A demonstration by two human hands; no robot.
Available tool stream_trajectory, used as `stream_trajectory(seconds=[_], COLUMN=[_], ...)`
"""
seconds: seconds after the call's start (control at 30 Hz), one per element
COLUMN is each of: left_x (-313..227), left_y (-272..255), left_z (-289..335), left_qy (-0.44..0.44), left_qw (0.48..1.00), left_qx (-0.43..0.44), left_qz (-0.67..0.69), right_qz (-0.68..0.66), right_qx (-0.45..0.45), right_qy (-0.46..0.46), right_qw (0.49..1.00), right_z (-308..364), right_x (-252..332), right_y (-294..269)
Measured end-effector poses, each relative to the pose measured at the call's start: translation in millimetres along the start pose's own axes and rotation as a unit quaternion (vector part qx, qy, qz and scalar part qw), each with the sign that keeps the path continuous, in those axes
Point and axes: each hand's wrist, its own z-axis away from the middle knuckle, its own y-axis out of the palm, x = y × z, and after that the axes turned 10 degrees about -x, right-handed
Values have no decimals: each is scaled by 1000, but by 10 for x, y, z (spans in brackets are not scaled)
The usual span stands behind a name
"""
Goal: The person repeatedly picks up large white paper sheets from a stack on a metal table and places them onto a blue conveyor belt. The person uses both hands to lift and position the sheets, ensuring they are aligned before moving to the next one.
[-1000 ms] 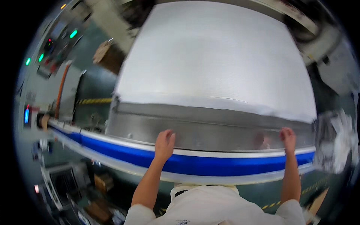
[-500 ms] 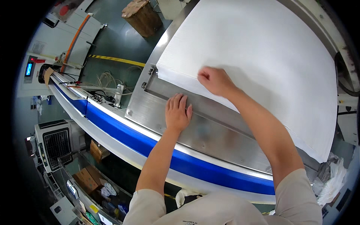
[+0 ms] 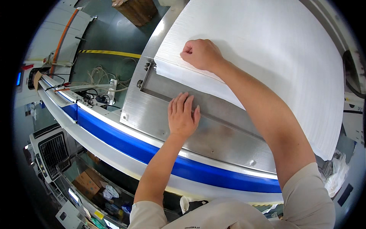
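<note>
A thick stack of large white paper sheets lies on a brushed-metal table. My right hand is closed in a fist on top of the stack, close to its near left edge, and nothing shows in its curled fingers. On the metal in front of the paper rests my left hand, palm down with fingers stretched out and thumb apart. It holds nothing. Its fingertips reach over the metal ledge, a short way from the stack's near edge.
A blue padded strip runs along the table's near side. Cables and a power strip lie to the left, near a wooden block on the floor. Crumpled clear plastic sits at the right, a bin with cardboard at lower left.
My right fist has moved farther away and slightly left across the top of the stack. My left hand stays nearly in place on the metal. The whole view has shifted a little.
</note>
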Motion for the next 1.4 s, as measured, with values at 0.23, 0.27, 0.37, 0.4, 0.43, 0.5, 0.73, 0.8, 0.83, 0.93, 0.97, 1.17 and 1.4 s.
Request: stream_trajectory(seconds=[0.23, 0.27, 0.37, 0.4, 0.43, 0.5, 0.73, 0.8, 0.83, 0.93, 0.97, 1.17, 1.4], left_x=[374, 437, 585, 614, 642, 683, 719, 718, 707, 696, 700, 692, 614], left_y=[-15, -3, 32, 39, 43, 62, 56, 38, 34, 14, 6, -19, -57], left_z=[-680, -818, -1018, -1038, -1029, -1004, -954, -949, -941, -914, -909, -931, -1031], left_qy=[17, 35, 73, 84, 88, 96, 100, 95, 91, 84, 85, 90, 73], left_qw=[990, 986, 982, 982, 981, 981, 979, 979, 980, 982, 982, 980, 982], left_qx=[-133, -149, -140, -128, -126, -122, -130, -129, -126, -124, -128, -132, -115], left_qz=[-53, -67, -103, -113, -116, -120, -122, -122, -121, -116, -113, -122, -129], right_qz=[26, 22, 14, 16, 19, 18, 27, 53, 66, 50, 50, 50, 48], right_qx=[-31, -35, -44, -47, -50, -62, -64, -78, -85, -61, -59, -42, -35], right_qy=[6, 4, -2, -4, -6, -17, -21, -29, -34, -3, -1, 13, 14], right_qw=[999, 999, 999, 999, 999, 998, 997, 995, 994, 997, 997, 998, 998], right_z=[25, 30, 42, 42, 41, 45, 38, 11, 2, 12, 8, -10, 0], right_x=[-36, -41, -51, -62, -71, -85, -102, -113, -120, -117, -109, -73, -83], right_y=[-31, -28, 6, 13, 17, 30, 42, 46, 47, 36, 35, 15, 31])
